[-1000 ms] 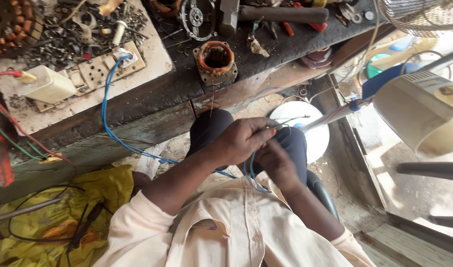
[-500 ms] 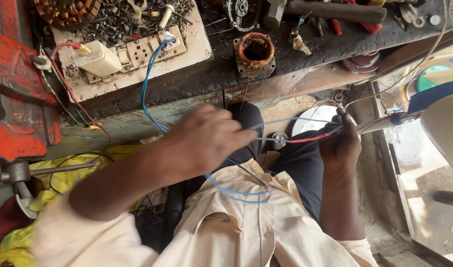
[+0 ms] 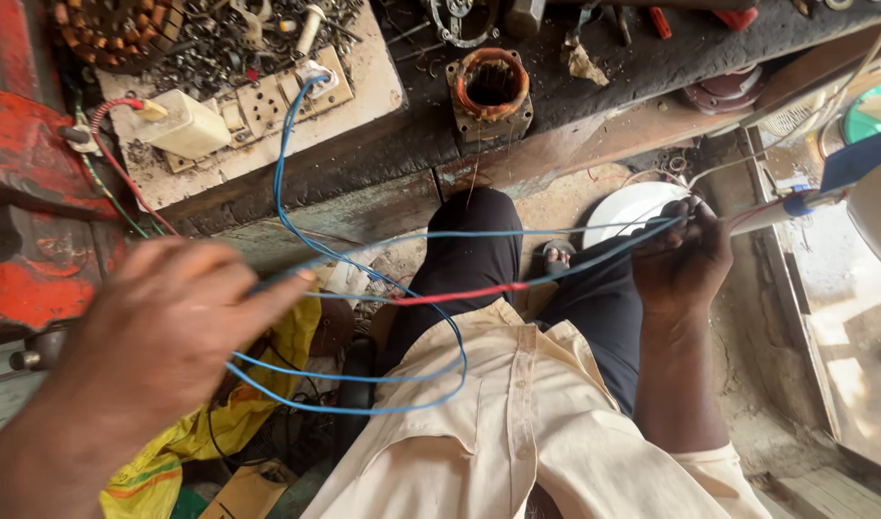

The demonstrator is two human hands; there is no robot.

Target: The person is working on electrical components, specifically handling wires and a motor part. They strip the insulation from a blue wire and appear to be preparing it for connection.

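our left hand [image 3: 162, 322] at nine o'clock pinches the blue wire [image 3: 364, 279], fingers clenched on it. it stretches across our lap to three o'clock, where our right hand [image 3: 685, 259] grips its other end, below the table [image 3: 594, 106].

Blue wire [image 3: 364, 370], red sleeve piece [image 3: 474, 292], cream shirt [image 3: 517, 423], yellow bag [image 3: 210, 432], white socket board [image 3: 258, 106], copper-orange motor winding [image 3: 491, 82].
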